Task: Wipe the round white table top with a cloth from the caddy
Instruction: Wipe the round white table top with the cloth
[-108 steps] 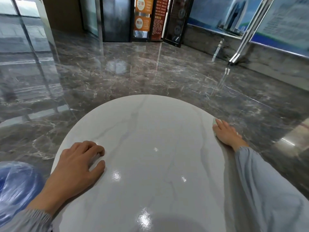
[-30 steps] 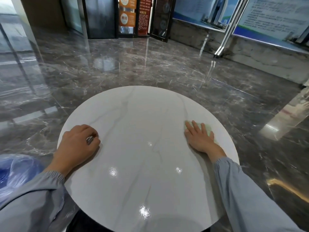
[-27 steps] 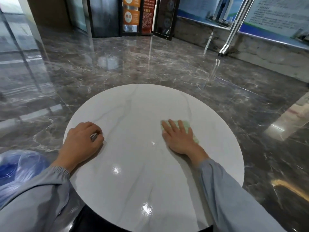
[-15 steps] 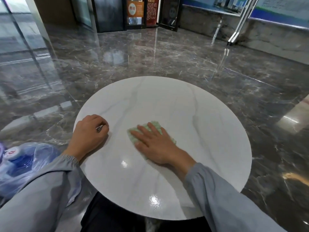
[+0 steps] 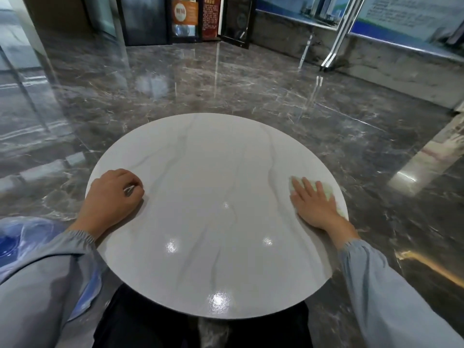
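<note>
The round white table top (image 5: 216, 187) with faint grey veins fills the middle of the head view. My right hand (image 5: 312, 204) lies flat, fingers spread, pressing a pale green cloth (image 5: 326, 190) onto the table near its right edge; most of the cloth is hidden under the palm. At the left edge my left hand (image 5: 113, 194) rests on the table with fingers curled under, a small shiny thing showing between them. The caddy is out of sight.
Glossy dark marble floor (image 5: 226, 79) surrounds the table. A blue translucent plastic bag (image 5: 22, 237) sits low at the left beside my sleeve. Dark doors and posters stand at the far wall, and a metal post (image 5: 336, 38) leans at the right.
My right hand has swept the cloth from the table's left-centre, close to my left hand, across to the right edge. My left hand has stayed at the left edge.
</note>
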The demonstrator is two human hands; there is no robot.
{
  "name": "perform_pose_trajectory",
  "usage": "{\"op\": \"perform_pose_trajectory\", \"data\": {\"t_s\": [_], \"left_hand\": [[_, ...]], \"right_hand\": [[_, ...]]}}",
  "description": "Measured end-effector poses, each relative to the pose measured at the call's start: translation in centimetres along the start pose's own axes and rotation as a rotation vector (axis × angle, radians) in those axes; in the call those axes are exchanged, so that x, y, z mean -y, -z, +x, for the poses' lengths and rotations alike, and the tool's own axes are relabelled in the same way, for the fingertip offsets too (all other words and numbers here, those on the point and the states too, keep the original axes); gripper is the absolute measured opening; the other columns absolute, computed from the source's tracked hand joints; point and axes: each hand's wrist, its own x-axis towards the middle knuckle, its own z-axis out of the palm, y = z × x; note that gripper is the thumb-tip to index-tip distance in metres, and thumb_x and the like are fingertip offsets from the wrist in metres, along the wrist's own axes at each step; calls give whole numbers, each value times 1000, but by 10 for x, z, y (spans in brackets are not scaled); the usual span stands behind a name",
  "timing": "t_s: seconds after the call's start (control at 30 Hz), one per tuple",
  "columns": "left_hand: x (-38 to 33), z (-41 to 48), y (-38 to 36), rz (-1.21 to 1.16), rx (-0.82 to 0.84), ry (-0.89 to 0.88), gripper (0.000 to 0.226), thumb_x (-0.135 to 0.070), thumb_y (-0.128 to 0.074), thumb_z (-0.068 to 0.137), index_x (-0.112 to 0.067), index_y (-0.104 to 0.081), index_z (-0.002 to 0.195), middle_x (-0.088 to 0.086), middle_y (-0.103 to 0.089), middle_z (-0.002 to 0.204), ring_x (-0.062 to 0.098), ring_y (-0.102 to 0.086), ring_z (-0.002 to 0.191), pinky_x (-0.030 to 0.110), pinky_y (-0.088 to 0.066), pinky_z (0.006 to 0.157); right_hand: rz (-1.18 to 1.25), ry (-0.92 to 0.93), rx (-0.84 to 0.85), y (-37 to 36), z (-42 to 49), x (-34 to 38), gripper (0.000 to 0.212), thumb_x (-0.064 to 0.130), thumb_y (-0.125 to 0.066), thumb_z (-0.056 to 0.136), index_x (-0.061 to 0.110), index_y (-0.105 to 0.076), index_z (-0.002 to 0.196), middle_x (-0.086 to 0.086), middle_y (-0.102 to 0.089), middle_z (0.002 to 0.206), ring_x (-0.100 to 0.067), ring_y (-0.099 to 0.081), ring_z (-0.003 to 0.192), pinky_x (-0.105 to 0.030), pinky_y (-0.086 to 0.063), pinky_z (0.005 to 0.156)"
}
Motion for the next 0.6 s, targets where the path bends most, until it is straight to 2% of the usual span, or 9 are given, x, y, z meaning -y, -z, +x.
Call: {"op": "perform_pose_trajectory", "data": {"t_s": [0.07, 0.2, 0.3, 0.37, 0.47, 0.6], "left_hand": [[-1, 1, 1, 5, -10, 5, 22, -37, -52, 81, -26, -71, 83, -1, -70, 94, 29, -60, 92, 47, -47, 85], [-5, -2, 3, 15, 9, 1, 21, -35, -53, 81, -25, -71, 83, -1, -69, 94, 27, -59, 91, 46, -46, 85], [-1, -2, 2, 2, 7, -6, 22, -37, -52, 81, -26, -70, 84, -3, -68, 94, 26, -59, 91, 46, -48, 86], [0, -2, 3, -6, 0, -11, 23, -39, -51, 80, -27, -70, 84, -3, -68, 93, 26, -59, 91, 47, -48, 87], [-6, -3, 7, 0, 25, -23, 22, -36, -52, 81, -25, -70, 85, -3, -68, 93, 25, -59, 91, 45, -47, 87], [-13, -10, 13, -1, 54, -28, 23, -36, -52, 82, -26, -72, 88, -3, -69, 97, 25, -60, 96, 45, -46, 90]], "right_hand": [[-105, 205, -10, -15, -15, 47, 56, 58, -1, 101, 54, 24, 151, 16, 15, 169, -26, 19, 157, -60, 10, 123], [-118, 580, -4, -52, -88, 159, 70, 63, 6, 92, 48, 7, 160, 12, 8, 172, -27, 16, 157, -58, 10, 122], [-59, 806, 93, -74, -145, 206, 57, 60, -9, 104, 50, 2, 160, 18, 11, 171, -18, 29, 153, -53, 25, 118], [-11, 819, 127, -74, -155, 208, 55, 59, -15, 107, 52, -1, 159, 21, 13, 169, -12, 31, 152, -47, 28, 117], [1, 793, 60, -63, -137, 186, 55, 60, -19, 107, 54, -4, 159, 23, 6, 170, -10, 21, 155, -44, 20, 121], [10, 483, 1, -35, -87, 108, 54, 60, -18, 106, 57, -2, 158, 24, 3, 170, -11, 13, 157, -46, 7, 125]]}}
